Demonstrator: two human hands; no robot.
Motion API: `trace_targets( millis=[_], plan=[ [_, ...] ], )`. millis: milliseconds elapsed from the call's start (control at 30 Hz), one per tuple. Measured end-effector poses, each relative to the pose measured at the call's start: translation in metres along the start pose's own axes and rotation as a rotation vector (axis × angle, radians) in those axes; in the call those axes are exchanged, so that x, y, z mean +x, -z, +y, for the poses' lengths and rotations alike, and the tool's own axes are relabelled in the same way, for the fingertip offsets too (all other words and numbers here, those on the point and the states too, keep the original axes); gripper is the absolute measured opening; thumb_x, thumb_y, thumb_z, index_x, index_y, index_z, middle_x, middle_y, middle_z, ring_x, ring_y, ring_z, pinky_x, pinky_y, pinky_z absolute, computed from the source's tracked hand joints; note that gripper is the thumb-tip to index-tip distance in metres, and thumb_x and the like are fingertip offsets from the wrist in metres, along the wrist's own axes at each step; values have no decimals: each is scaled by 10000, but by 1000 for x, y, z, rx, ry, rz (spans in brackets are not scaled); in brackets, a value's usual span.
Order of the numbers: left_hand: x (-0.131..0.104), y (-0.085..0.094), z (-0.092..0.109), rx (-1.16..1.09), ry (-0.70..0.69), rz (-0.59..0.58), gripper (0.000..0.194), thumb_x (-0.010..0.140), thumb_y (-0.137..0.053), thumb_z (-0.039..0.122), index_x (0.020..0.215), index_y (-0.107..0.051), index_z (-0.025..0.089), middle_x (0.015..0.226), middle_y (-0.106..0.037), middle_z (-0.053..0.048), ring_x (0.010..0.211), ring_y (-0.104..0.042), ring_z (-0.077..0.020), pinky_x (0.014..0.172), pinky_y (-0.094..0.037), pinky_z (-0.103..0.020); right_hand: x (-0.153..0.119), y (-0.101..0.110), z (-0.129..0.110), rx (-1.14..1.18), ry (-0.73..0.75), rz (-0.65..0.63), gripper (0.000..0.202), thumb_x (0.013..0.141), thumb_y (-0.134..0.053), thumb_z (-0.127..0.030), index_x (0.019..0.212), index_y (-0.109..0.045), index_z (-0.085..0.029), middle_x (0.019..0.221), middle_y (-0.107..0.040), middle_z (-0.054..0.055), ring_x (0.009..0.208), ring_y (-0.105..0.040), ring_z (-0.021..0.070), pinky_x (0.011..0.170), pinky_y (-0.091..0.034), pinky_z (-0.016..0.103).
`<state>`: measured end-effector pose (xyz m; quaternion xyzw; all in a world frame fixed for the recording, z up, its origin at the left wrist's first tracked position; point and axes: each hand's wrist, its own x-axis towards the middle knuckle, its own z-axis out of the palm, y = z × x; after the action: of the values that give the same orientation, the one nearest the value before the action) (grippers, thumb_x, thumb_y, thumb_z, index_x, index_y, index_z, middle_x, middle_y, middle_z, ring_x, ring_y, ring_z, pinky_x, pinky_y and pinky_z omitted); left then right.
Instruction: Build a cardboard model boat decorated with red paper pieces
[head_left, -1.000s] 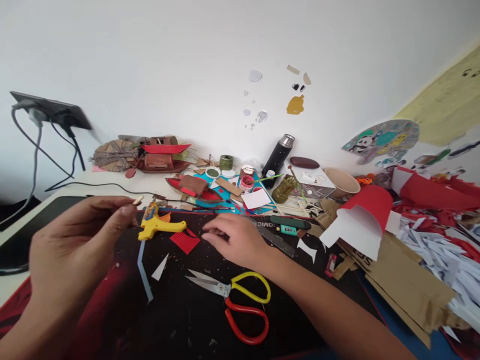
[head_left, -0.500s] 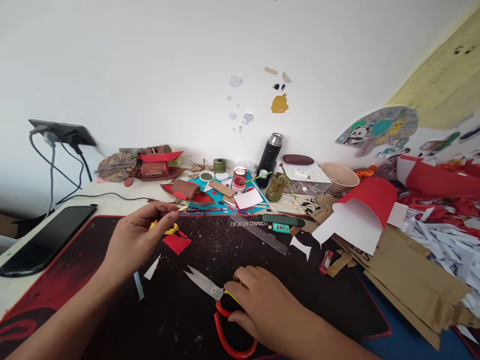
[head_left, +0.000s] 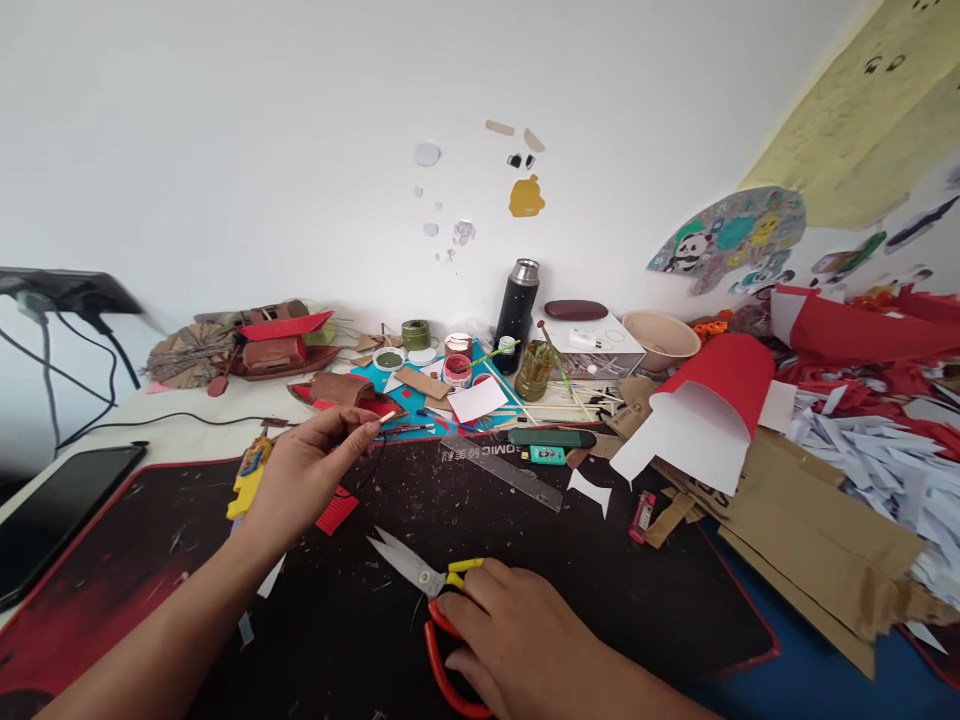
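Between thumb and fingertips, my left hand [head_left: 319, 465] pinches a short pale stick [head_left: 388, 417]. A thin dark thread appears to hang just below these fingertips. My right hand [head_left: 510, 630] is closed on scissors [head_left: 409, 562] with red and yellow handles. Their blades are slightly parted over the dark mat, pointing up and left, with nothing between them. A small red slitted paper piece [head_left: 337, 511] lies beneath my left hand. Left of that wrist rests a yellow tool [head_left: 247, 480], partly hidden by the arm.
A clear ruler [head_left: 506, 472], a green-handled tool [head_left: 551, 438] and a pink lighter [head_left: 642, 517] lie on the mat [head_left: 360, 650]. Behind are a model boat [head_left: 337, 390], paint pots and a black flask [head_left: 517, 310]. Cardboard [head_left: 810, 540] and paper scraps fill the right; a phone [head_left: 64, 510] is left.
The view has turned slightly right. My left hand still pinches the stick, now closer to the scissors. My right hand has shifted a little on the handles, and more of the yellow one shows.
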<state>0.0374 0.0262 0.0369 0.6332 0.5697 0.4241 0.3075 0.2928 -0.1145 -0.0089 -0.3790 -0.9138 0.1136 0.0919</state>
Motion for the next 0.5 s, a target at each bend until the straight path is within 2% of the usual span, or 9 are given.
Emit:
trace_targets(
  millis=[100, 300, 433, 500],
  plan=[
    [-1, -8, -6, 31, 0, -39, 387, 856, -684, 611, 902, -755, 233, 856, -779, -35, 737, -665, -215, 663, -506, -292, 1, 7, 4, 15, -81, 3, 505, 915, -831, -459, 1305, -637, -205, 1082, -694, 77, 930, -661, 278, 741, -525, 378],
    [-2, -16, -9, 105, -39, -51, 381, 868, -655, 602, 919, -762, 241, 896, -802, -43, 784, -700, -238, 708, -534, -305, 4, 14, 7, -16, -260, -34, 463, 970, -774, -353, 1388, -629, -214, 1171, -699, 110, 959, -710, 294, 726, -551, 365],
    [-3, -18, -6, 144, -61, -47, 352, 869, -641, 583, 902, -761, 253, 863, -803, -28, 757, -701, -237, 711, -543, -305, 9, 15, 10, 52, -330, -74, 323, 965, -727, -278, 1282, -705, -218, 1123, -721, 95, 877, -734, 267, 693, -531, 334],
    [-4, -17, -4, 140, -60, -40, 347, 867, -638, 578, 893, -758, 253, 860, -801, -27, 765, -707, -237, 727, -549, -304, 11, 16, 14, 193, -386, -28, 301, 926, -726, -237, 1226, -737, -226, 1120, -729, 77, 814, -722, 222, 697, -520, 315]
  ],
)
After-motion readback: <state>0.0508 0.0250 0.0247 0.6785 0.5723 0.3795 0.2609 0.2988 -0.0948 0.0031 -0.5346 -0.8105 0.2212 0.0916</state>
